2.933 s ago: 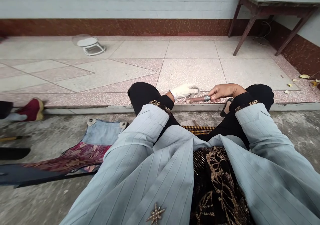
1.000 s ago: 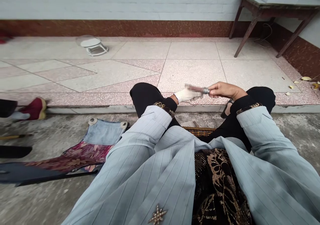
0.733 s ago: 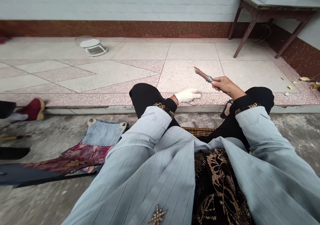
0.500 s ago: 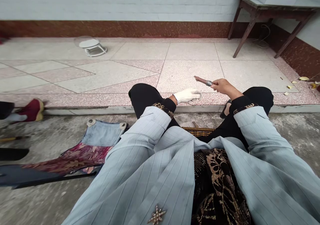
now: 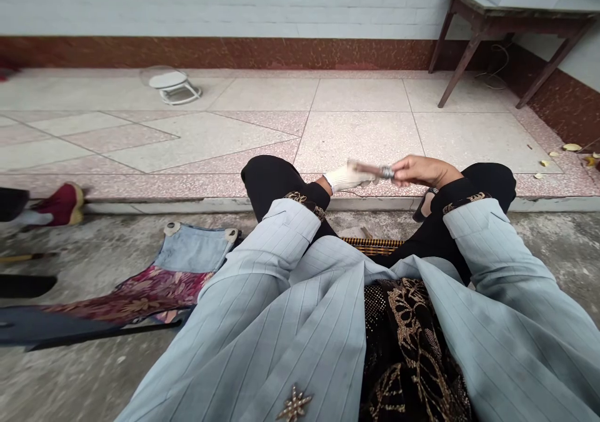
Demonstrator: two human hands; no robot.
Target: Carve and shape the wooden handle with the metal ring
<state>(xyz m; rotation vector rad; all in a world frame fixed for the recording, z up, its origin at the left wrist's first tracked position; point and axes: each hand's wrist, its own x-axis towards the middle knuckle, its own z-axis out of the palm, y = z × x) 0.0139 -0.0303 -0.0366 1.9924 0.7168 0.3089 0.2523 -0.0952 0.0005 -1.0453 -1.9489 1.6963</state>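
My right hand point(image 5: 417, 170) is closed round one end of a brown stick-like tool point(image 5: 363, 169) with grey wire-like winding near my fingers. The tool points left and is partly blurred; its exact kind does not show. My left hand point(image 5: 341, 179) wears a white knitted glove and is held low between my knees. Its fingers are curled and partly covered by the tool, which passes over or against them; contact is not clear. Whatever the gloved fingers hold cannot be made out.
A raised tiled ledge point(image 5: 253, 125) lies in front of my knees. A white stool point(image 5: 174, 87) stands on it, with a wooden table point(image 5: 482, 19) at the back right. On the left, a folding chair point(image 5: 187, 250) and another person's red shoe point(image 5: 60, 206) are near.
My right hand has brought the tool down and left, over the gloved fingers. My left hand has stayed nearly in place.
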